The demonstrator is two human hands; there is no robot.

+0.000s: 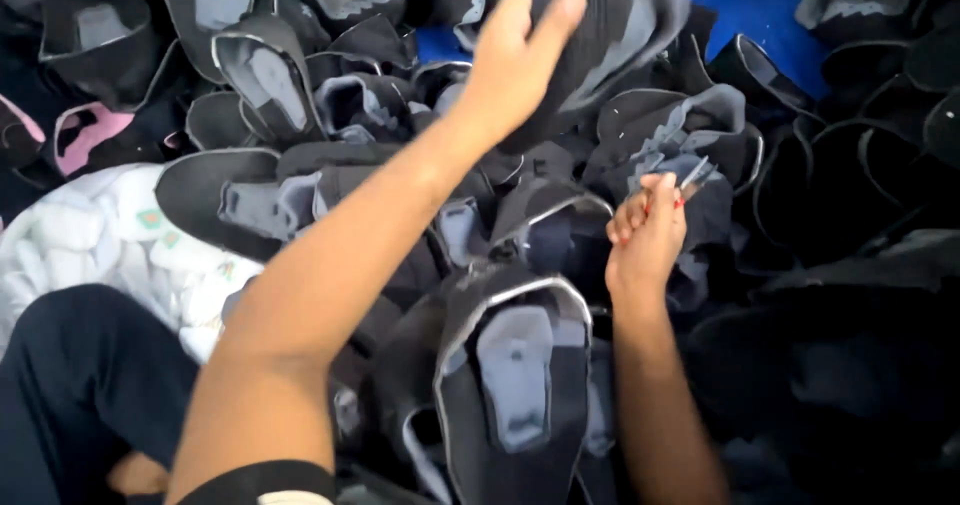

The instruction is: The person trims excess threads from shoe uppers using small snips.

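Left grip: the left hand (515,60) is raised over the heap with fingers (560,10) spread and laid on a dark ribbed shoe upper (610,25) — the palm side is turned away, so I cannot tell whether it has hold of the piece or only touches it.
Right grip: the right hand (648,235) is curled into a fist around small snips (695,173); only the thin grey blade tips and a bit of red handle show past the knuckles, the rest is buried in the fist.
Upper: it sits high in the picture, just right of centre, partly blurred; its top edge runs out of view and its lower part is covered by the left hand.
Near the snips: the blade tips lie close against a grey-edged piece (665,125), though contact cannot be made out.
Heap: black and grey uppers (515,365) overlap in every direction, each hiding part of the next, and the dark ones at the right merge into shadow.
Blue patch: a blue surface (755,20) shows between pieces at the top, mostly covered.
Left edge: a white patterned cloth (100,235) and a pink-lined piece (90,130), both partly covered.
Bottom left: a dark trouser leg (70,385) — cut off by the frame.
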